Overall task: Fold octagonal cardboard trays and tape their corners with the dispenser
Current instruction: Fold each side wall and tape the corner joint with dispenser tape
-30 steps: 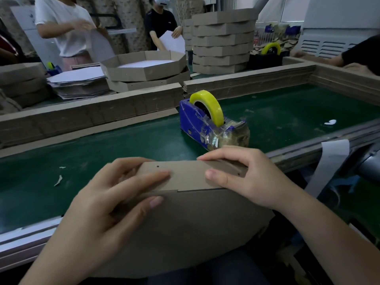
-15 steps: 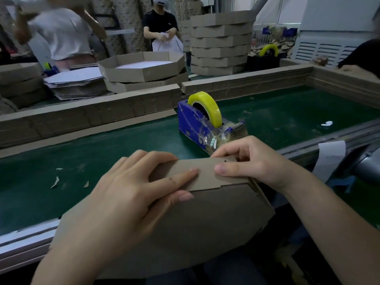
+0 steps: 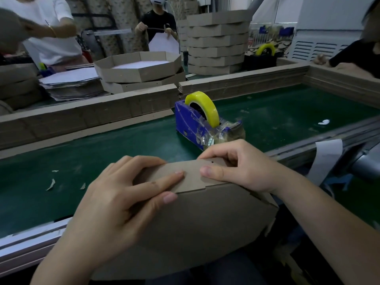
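Seated worker, near edge of green work surface [image 3: 107,149]. Cardboard tray [image 3: 195,227] held up on edge in front of the body, its lower part below the table rim, broad face toward the worker.

Left hand [image 3: 115,202]: fingers curled over the top of the side flap [image 3: 192,177], thumb laid flat along the fold line. It grips the tray.

Right hand [image 3: 242,167]: pinches the same flap at its right end, thumb on the near face, fingers hooked over the top edge. The thumb tip and the left forefinger tip lie close together, a narrow strip of flap between them.

Blue tape dispenser [image 3: 189,124] stands on the green surface just beyond the right hand, yellow tape roll [image 3: 207,105] mounted on it, untouched.

Beyond the low cardboard wall: one open octagonal tray [image 3: 141,73], a tall stack of folded trays [image 3: 218,44], a pile of flat blanks [image 3: 70,85]. Paper scraps [image 3: 50,184] lie on the surface to the left.
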Action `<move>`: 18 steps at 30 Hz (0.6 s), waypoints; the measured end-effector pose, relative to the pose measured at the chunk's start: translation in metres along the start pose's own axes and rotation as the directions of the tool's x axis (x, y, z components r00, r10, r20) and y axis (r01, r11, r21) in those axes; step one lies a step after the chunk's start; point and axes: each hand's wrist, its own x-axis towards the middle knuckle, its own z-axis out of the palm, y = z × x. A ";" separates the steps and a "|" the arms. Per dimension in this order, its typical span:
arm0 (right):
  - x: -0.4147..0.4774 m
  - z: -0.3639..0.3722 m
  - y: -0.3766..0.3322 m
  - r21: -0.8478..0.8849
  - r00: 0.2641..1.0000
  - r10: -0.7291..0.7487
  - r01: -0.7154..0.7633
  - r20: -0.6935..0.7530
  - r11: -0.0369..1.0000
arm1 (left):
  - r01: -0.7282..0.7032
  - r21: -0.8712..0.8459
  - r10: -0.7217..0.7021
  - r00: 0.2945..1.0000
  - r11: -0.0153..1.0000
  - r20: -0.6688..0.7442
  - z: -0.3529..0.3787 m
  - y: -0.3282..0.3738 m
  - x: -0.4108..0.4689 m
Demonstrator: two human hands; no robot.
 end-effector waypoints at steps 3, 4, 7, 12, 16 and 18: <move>-0.003 0.003 0.005 -0.042 0.998 -0.025 0.022 -0.060 0.999 | -0.034 0.037 0.032 0.998 0.999 0.054 -0.001 -0.002 0.002; -0.004 0.003 0.005 -0.066 0.996 -0.037 0.032 -0.078 0.997 | -0.031 0.041 0.029 0.997 0.999 0.066 -0.002 -0.002 0.003; -0.005 0.006 0.006 -0.088 0.989 -0.078 0.068 -0.122 0.994 | -0.031 0.083 0.024 0.996 0.996 0.085 -0.004 0.000 0.008; -0.008 0.009 0.009 -0.099 0.982 -0.100 0.085 -0.162 0.991 | -0.025 0.071 0.019 0.995 0.997 0.094 0.001 0.004 0.011; -0.002 -0.001 0.012 -0.129 0.958 -0.151 0.122 -0.243 0.984 | -0.019 0.072 0.013 0.997 0.997 0.077 0.005 0.003 0.010; 0.010 -0.019 0.016 -0.166 0.861 -0.170 0.101 -0.479 0.981 | -0.011 0.064 0.007 0.997 0.998 0.071 0.007 0.003 0.012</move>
